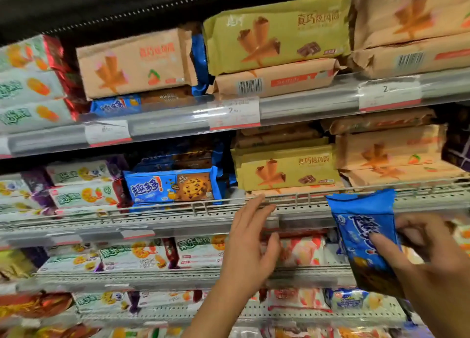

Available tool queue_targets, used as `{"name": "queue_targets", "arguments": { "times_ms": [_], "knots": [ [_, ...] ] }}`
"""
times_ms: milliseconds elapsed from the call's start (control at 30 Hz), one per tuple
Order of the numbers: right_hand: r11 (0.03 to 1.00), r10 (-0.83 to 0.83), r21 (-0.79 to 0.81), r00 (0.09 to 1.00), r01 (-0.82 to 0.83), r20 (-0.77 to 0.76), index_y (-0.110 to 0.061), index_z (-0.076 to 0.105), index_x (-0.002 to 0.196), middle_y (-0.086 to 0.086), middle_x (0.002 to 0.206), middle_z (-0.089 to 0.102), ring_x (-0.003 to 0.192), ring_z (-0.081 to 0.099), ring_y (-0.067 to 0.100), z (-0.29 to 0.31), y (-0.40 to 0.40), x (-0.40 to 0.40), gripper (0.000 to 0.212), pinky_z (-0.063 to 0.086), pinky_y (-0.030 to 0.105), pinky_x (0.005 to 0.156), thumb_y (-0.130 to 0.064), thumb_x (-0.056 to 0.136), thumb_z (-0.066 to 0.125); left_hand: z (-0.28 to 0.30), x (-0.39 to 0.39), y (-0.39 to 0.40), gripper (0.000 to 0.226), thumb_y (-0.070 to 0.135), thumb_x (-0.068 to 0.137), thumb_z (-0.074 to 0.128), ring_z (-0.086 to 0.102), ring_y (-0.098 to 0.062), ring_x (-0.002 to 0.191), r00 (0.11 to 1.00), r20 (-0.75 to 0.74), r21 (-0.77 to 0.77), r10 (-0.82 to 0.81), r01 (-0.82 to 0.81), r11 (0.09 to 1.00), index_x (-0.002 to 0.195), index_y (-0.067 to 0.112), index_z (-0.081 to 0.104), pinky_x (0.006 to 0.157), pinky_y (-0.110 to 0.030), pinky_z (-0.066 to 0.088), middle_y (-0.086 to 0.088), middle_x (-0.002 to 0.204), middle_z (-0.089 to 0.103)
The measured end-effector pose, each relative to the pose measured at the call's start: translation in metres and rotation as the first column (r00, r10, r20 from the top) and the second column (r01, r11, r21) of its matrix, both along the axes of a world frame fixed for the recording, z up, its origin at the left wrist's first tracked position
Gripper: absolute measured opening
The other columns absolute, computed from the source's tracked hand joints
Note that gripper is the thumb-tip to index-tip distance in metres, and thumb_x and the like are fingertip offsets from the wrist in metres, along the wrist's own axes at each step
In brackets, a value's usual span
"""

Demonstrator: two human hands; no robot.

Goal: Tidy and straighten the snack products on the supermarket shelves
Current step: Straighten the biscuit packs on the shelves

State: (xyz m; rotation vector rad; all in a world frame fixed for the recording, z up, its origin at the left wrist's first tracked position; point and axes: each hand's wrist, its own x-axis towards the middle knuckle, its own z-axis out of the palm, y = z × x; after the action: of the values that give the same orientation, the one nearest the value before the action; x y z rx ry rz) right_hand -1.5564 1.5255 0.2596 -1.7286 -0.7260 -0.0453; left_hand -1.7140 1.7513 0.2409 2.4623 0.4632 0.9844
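Holding: my right hand (429,256) has a blue cookie pack (366,238) pinched, thumb across the printed front, the other fingers curled behind it; the pack stands nearly upright, tilted a little, in front of the shelf edge.
Left grip: my left hand (250,238) holds nothing, fingers straight and loosely spread, fingertips at the wire rail (178,206) of the middle shelf.
Pack relative to grip: the right grip takes the pack at its lower half, so the top half stands free above my thumb; the free hand is well to the left of it.
Likely home: a matching blue cookie pack on the shelf (173,186) sits up and to the left of both hands, beyond the left grip, behind the rail.
Between: yellow cone-snack packs (284,171) lie straight above my left hand, between the held pack and the blue row.
Risk, slip: I judge the glossy wrapper could slide out of a low pinch, because the unsupported top may tip as I swing it left.
Risk, snag: the pack's top corner could catch on the rail if I lift too little.
Risk, knock-on: pushing in at a tilt could shove the shelved blue pack askew or nudge the yellow stack.
Uncertain: motion blur hides how firm the rear fingers are.
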Motion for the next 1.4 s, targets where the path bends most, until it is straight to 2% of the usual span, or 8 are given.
{"name": "queue_targets", "arguments": {
  "times_ms": [233, 400, 567, 733, 900, 1033, 1200, 1400],
  "knots": [
    [0.974, 0.164, 0.162, 0.987, -0.161, -0.002, -0.036, 0.059, 0.096, -0.011, 0.077, 0.076, 0.057, 0.058, 0.001, 0.034, 0.069, -0.035, 0.035, 0.047, 0.01, 0.061, -0.021, 0.071, 0.079, 0.072, -0.069, 0.048, 0.037, 0.027, 0.096, 0.054, 0.044, -0.01, 0.14, 0.933, 0.291, 0.134, 0.211, -0.258, 0.957, 0.132, 0.024, 0.062, 0.114, -0.033, 0.038, 0.013, 0.149, 0.049],
    [0.978, 0.175, 0.092, 0.974, -0.189, 0.147, -0.039, 0.059, 0.099, -0.022, 0.091, 0.075, 0.088, 0.07, -0.006, 0.085, 0.107, -0.057, 0.039, 0.053, 0.02, 0.077, -0.052, 0.066, 0.074, 0.125, -0.08, 0.076, 0.036, 0.025, 0.094, 0.051, 0.051, -0.014, 0.134, 0.833, 0.521, 0.13, 0.188, -0.295, 0.947, 0.125, 0.017, 0.066, 0.111, -0.03, 0.04, 0.009, 0.139, 0.059],
    [0.983, 0.147, 0.069, 0.949, -0.172, 0.278, -0.038, 0.056, 0.104, -0.028, 0.104, 0.068, 0.099, 0.063, -0.011, 0.137, 0.147, -0.076, 0.04, 0.053, 0.024, 0.079, -0.06, 0.072, 0.065, 0.13, -0.07, 0.126, 0.054, 0.033, 0.092, 0.048, 0.039, -0.019, 0.146, 0.906, 0.341, 0.329, 0.251, -0.365, 0.871, 0.143, 0.019, 0.054, 0.117, -0.055, 0.032, 0.002, 0.155, 0.046],
    [0.979, 0.107, 0.135, 0.953, -0.15, 0.283, -0.034, 0.059, 0.103, -0.02, 0.097, 0.075, 0.091, 0.07, -0.002, 0.152, 0.202, -0.093, 0.04, 0.055, 0.03, 0.078, -0.057, 0.072, 0.069, 0.12, -0.08, 0.153, 0.065, 0.032, 0.087, 0.054, 0.028, -0.016, 0.152, 0.949, 0.247, 0.516, 0.198, -0.302, 0.802, 0.151, 0.023, 0.044, 0.122, -0.05, 0.019, 0.004, 0.164, 0.033],
    [0.956, 0.162, 0.209, 0.965, -0.206, 0.207, -0.033, 0.053, 0.105, -0.005, 0.096, 0.079, 0.083, 0.076, 0.015, 0.158, 0.222, -0.101, 0.035, 0.06, 0.037, 0.071, -0.044, 0.077, 0.071, 0.137, -0.085, 0.164, 0.049, 0.031, 0.085, 0.056, 0.056, -0.017, 0.129, 0.927, 0.374, 0.507, 0.032, -0.233, 0.83, 0.133, 0.024, 0.063, 0.115, -0.049, 0.031, 0.008, 0.144, 0.057],
    [0.951, 0.202, 0.196, 0.962, -0.238, 0.183, -0.028, 0.052, 0.108, -0.003, 0.097, 0.079, 0.081, 0.076, 0.019, 0.165, 0.222, -0.104, 0.035, 0.058, 0.034, 0.07, -0.037, 0.08, 0.071, 0.175, -0.087, 0.179, 0.046, 0.032, 0.088, 0.055, 0.054, -0.021, 0.126, 0.903, 0.428, 0.521, -0.01, -0.238, 0.82, 0.131, 0.021, 0.065, 0.115, -0.051, 0.033, 0.005, 0.141, 0.059],
    [0.942, 0.247, 0.208, 0.963, -0.265, 0.109, -0.02, 0.051, 0.11, 0.001, 0.096, 0.08, 0.082, 0.077, 0.026, 0.174, 0.221, -0.105, 0.038, 0.058, 0.037, 0.07, -0.034, 0.081, 0.07, 0.233, -0.08, 0.198, 0.063, 0.038, 0.086, 0.054, 0.041, -0.038, 0.139, 0.896, 0.425, 0.569, 0.128, -0.374, 0.732, 0.144, 0.012, 0.052, 0.111, -0.061, 0.035, -0.012, 0.153, 0.046],
    [0.928, 0.33, 0.16, 0.942, -0.335, 0.059, -0.021, 0.052, 0.114, 0.001, 0.1, 0.079, 0.088, 0.077, 0.027, 0.182, 0.214, -0.097, 0.043, 0.059, 0.053, 0.085, -0.038, 0.08, 0.07, 0.265, -0.072, 0.217, 0.091, 0.065, 0.079, 0.061, 0.01, -0.043, 0.154, 0.902, 0.123, 0.693, 0.413, -0.376, 0.615, 0.152, 0.015, 0.037, 0.118, -0.07, 0.011, -0.015, 0.167, 0.019]
  ]
}}
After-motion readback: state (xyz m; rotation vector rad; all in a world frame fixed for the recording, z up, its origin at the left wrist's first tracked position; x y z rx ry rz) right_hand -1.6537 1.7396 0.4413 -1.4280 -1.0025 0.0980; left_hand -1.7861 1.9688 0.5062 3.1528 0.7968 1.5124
